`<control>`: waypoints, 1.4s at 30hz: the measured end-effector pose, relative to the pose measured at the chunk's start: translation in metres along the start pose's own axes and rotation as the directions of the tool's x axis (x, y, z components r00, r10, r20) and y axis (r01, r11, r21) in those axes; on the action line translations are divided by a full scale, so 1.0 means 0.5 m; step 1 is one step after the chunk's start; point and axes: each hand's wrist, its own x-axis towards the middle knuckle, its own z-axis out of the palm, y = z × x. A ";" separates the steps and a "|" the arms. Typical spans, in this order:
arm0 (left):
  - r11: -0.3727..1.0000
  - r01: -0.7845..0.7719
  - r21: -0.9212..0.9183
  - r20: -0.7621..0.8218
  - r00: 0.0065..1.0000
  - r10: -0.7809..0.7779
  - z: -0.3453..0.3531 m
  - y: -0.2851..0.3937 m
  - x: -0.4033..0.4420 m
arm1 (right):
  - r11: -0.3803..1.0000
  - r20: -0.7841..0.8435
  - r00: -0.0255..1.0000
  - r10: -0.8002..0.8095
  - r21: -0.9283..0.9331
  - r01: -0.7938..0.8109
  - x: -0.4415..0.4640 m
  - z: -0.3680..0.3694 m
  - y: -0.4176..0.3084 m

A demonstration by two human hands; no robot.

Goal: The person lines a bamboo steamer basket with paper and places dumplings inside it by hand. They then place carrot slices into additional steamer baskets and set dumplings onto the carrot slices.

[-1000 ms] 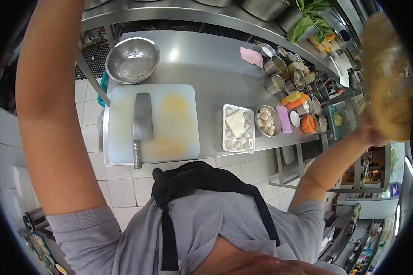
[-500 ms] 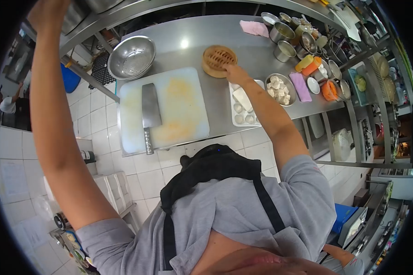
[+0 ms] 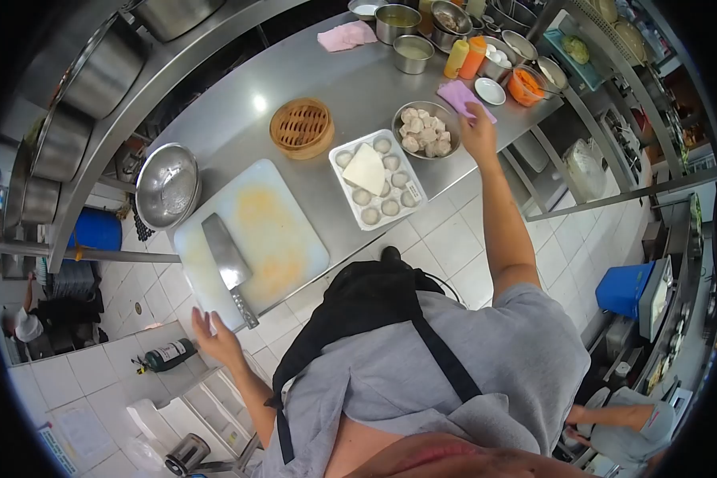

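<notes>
My right hand is at the near edge of a folded purple cloth, its fingers slightly apart and overlapping it. Contact with the cloth cannot be made out, and it lies flat. My left hand is in the air off the table's front edge, fingers spread and empty, near the handle of a cleaver. The cleaver rests on a stained white cutting board. A round bamboo steamer stands behind a white tray of round dumplings, partly covered by a white sheet.
A metal bowl of pale dumplings is beside the tray. Sauce bottles, metal pots and a small white dish stand at the right. An empty metal bowl stands left. Overhead shelf runs along the left. Another person is at lower right.
My right hand has left the bamboo steamer and moved right to the purple cloth. My left hand has come down from the overhead shelf. The camera view has turned.
</notes>
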 end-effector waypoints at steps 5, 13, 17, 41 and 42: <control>0.999 -0.033 0.013 0.230 0.973 0.030 0.112 0.112 -0.019 | 0.994 0.016 0.998 0.067 0.086 -0.068 -0.053 -0.015 -0.021; 0.991 -0.133 -0.024 0.398 0.908 0.132 0.212 0.177 -0.021 | 0.974 0.464 0.873 -0.149 0.220 0.050 -0.190 0.007 -0.157; 0.994 -0.097 -0.041 0.418 0.902 0.105 0.233 0.167 -0.031 | 0.981 0.457 0.871 -0.178 0.153 0.120 -0.263 0.028 -0.153; 0.758 -0.027 0.651 0.313 0.920 -0.236 0.094 -0.076 -0.042 | 0.966 0.726 0.650 -0.224 0.255 0.048 -0.326 0.095 -0.355; 0.846 0.144 0.514 0.356 0.861 -0.363 0.097 -0.064 -0.039 | 0.951 0.752 0.608 -0.255 0.307 0.018 -0.339 0.109 -0.370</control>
